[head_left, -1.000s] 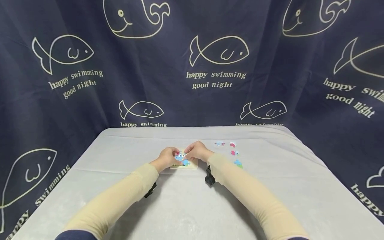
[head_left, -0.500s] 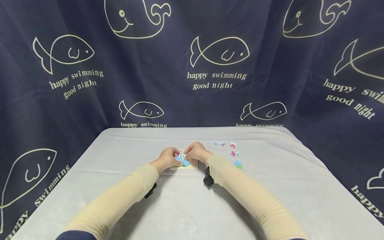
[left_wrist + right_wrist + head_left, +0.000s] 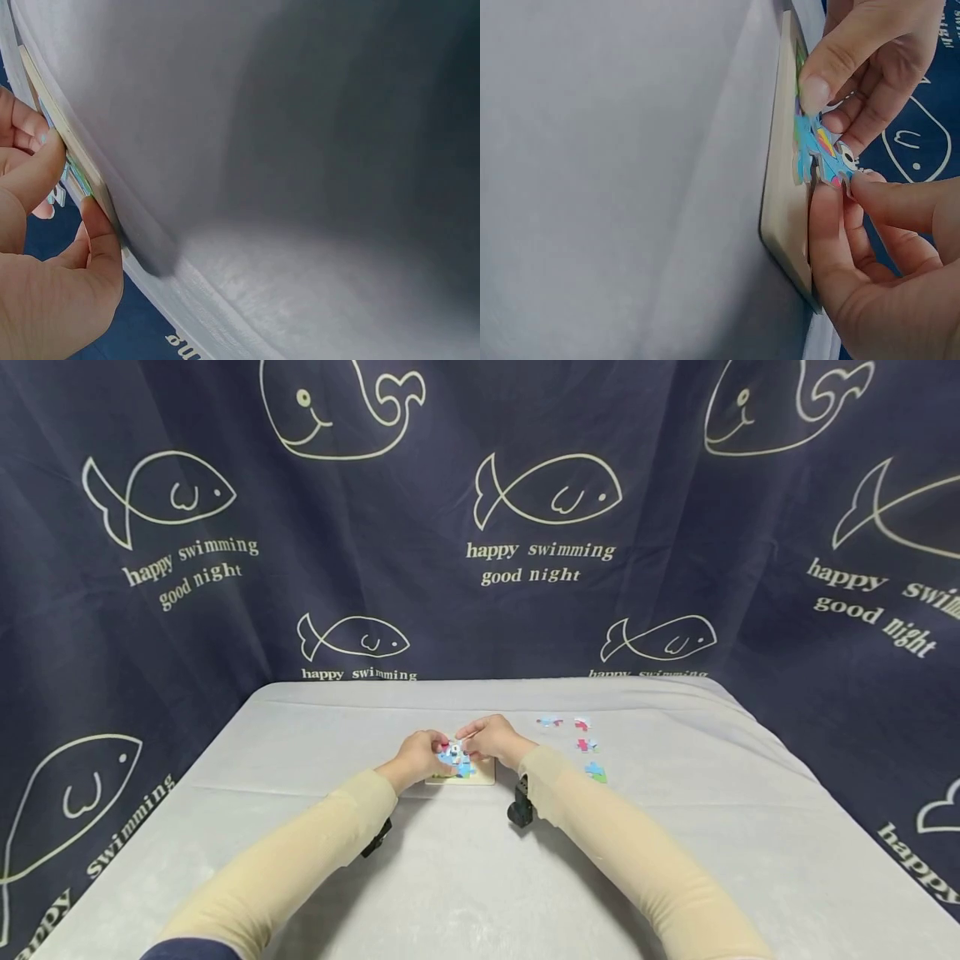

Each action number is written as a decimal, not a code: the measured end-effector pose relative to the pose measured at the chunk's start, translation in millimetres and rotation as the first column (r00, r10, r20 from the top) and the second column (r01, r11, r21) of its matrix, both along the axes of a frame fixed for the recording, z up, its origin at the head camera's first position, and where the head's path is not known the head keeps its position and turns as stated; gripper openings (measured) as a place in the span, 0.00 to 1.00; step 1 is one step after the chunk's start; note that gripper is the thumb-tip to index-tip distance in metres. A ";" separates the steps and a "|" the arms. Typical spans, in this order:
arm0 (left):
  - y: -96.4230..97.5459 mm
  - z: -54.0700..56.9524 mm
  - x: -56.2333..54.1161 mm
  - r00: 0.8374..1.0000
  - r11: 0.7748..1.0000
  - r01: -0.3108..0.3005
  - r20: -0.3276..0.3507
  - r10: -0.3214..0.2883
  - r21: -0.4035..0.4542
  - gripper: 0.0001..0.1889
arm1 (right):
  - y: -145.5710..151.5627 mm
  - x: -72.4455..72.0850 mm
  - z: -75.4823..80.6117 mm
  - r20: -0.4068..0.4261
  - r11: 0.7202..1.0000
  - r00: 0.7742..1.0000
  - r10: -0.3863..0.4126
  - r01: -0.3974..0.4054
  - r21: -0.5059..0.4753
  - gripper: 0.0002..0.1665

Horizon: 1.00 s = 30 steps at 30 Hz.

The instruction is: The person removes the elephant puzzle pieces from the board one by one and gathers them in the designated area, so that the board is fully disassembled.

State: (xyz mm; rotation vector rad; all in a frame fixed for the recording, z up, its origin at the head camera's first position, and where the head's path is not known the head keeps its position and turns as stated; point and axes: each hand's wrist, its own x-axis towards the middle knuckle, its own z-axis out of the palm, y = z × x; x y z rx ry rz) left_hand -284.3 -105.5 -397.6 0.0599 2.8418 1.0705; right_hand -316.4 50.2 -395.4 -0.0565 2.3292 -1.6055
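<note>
A small wooden puzzle board [image 3: 480, 780] lies near the table's middle, its pale near edge facing the right wrist view. Over it, a blue cartoon puzzle piece [image 3: 831, 156] with an eye and a yellow-and-pink patch stands tilted up. My right hand [image 3: 497, 739] pinches its right end between thumb and fingers. At the other end my left hand [image 3: 417, 755] holds it, thumb low by the blue and green printed pieces [image 3: 801, 142] on the board and curled fingers behind. The fingers partly hide the board.
Loose puzzle pieces lie right of the board: a blue-and-red one [image 3: 550, 722], a red-and-white one [image 3: 582, 724], a red-and-blue one [image 3: 587, 745] and a blue-and-green one [image 3: 596, 772]. A dark fish-print curtain [image 3: 420, 543] hangs behind the pale tablecloth [image 3: 442, 868].
The held puzzle piece has turned slightly between my hands, so its eyes face differently. My right fingertips have shifted a little; the arms and the loose pieces stay about where they were.
</note>
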 end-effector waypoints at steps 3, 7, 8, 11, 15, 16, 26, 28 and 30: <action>-0.2 -1.2 -0.3 1.000 1.000 0.003 -0.003 -0.003 -0.002 0.29 | 0.3 -0.4 0.3 0.050 0.998 0.999 -0.011 0.013 -0.058 0.14; -0.4 -2.5 -1.3 1.000 1.000 0.015 -0.011 -0.015 -0.005 0.29 | 2.0 -0.4 2.5 0.104 0.992 0.994 -0.030 0.042 -0.118 0.16; -0.5 -2.7 -1.3 1.000 1.000 0.019 -0.014 -0.019 -0.010 0.29 | 2.5 -0.4 3.2 0.111 0.991 0.993 -0.033 0.047 -0.126 0.16; -1.2 -2.6 -1.6 1.000 1.000 0.021 -0.009 -0.021 -0.005 0.29 | 3.5 -0.4 6.2 0.120 0.990 0.992 -0.030 0.047 -0.135 0.17; -2.0 -1.1 -1.6 1.000 1.000 0.021 -0.003 -0.021 0.006 0.29 | 4.1 -0.1 10.1 0.117 0.989 0.993 -0.023 0.040 -0.144 0.17; -2.1 -0.4 -1.6 1.000 1.000 0.022 -0.002 -0.022 0.007 0.29 | 4.3 0.0 11.0 0.115 0.988 0.993 -0.023 0.040 -0.147 0.17; -1.2 5.3 2.8 1.000 1.000 0.026 0.017 -0.026 -0.007 0.29 | 8.0 1.4 13.5 0.136 0.983 0.990 -0.034 0.057 -0.173 0.16; -1.0 5.0 3.5 0.999 1.000 0.029 0.014 -0.028 -0.008 0.28 | 9.6 1.3 13.0 0.140 0.981 0.990 -0.035 0.060 -0.182 0.16; -1.0 4.5 3.3 1.000 1.000 0.028 0.011 -0.028 -0.007 0.28 | 10.8 1.5 12.6 0.137 0.979 0.990 -0.035 0.061 -0.192 0.16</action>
